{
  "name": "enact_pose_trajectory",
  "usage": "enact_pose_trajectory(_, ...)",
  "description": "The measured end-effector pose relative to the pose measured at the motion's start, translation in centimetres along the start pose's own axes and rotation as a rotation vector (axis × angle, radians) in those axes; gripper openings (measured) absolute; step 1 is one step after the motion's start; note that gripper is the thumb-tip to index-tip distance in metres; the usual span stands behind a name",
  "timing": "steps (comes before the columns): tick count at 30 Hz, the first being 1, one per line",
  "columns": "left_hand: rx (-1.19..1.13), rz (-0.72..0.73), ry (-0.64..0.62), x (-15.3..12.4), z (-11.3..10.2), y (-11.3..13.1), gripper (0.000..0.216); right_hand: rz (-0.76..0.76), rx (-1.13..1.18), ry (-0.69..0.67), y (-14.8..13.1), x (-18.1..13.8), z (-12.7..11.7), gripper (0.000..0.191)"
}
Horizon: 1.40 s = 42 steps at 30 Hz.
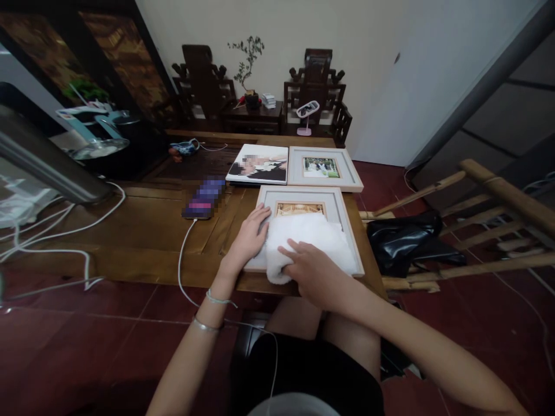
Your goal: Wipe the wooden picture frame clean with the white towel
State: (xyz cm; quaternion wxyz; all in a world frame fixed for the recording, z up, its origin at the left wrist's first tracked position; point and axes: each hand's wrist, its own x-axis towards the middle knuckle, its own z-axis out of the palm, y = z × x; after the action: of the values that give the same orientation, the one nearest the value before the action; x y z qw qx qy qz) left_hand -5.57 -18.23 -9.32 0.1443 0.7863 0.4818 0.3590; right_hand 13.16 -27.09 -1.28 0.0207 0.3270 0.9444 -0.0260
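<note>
A picture frame [349,238] with a pale wooden rim lies flat near the table's front edge. Its small tan picture [301,208] shows partly above a folded white towel [318,228], which covers the frame's lower half. My left hand [252,234] rests on the frame's left side, fingers stretched out and thumb apart, close beside the towel. On the towel lies my right hand [310,271], one or two fingers extended over the cloth and the others curled into its near edge.
Behind lie a second frame [355,178] and a photo panel [260,164]. A phone [203,199] with a white cable [180,266] is on the left of the wooden table [143,231]. A bamboo chair [433,190] bearing a black bag [399,242] stands right.
</note>
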Motion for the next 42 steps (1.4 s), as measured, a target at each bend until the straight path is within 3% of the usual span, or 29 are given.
enact_pose_trajectory(4,-0.017,-0.008,0.015,0.0,0.0,-0.1,0.037,0.083,-0.027,-0.015,0.6,-2.2,-0.6,0.028)
enact_pose_trajectory(10,0.022,0.028,-0.016,-0.2,0.3,-0.2,0.040,0.384,-0.172,-0.050,2.3,-7.0,-1.2,0.030)
enact_pose_trajectory(14,0.056,0.041,-0.040,-0.2,0.3,-0.3,0.042,0.449,-0.240,-0.011,4.1,-7.5,-0.7,0.033)
enact_pose_trajectory(25,0.046,0.035,-0.041,-0.1,0.3,-0.2,0.042,0.572,-0.406,0.163,11.8,-1.3,0.6,0.039)
enact_pose_trajectory(28,0.040,0.032,-0.034,-0.1,0.4,-0.2,0.041,0.529,-0.454,0.236,11.9,1.1,0.2,0.037)
enact_pose_trajectory(36,0.043,0.013,-0.033,-0.3,0.3,-0.3,0.040,0.070,-0.420,0.301,10.2,8.5,1.5,0.026)
enact_pose_trajectory(39,0.042,0.011,-0.042,-0.3,0.3,-0.3,0.040,0.082,-0.378,0.257,10.2,9.3,2.2,0.028)
enact_pose_trajectory(42,0.028,0.012,-0.041,-0.3,0.3,-0.3,0.041,0.179,-0.330,0.190,10.7,8.1,2.1,0.034)
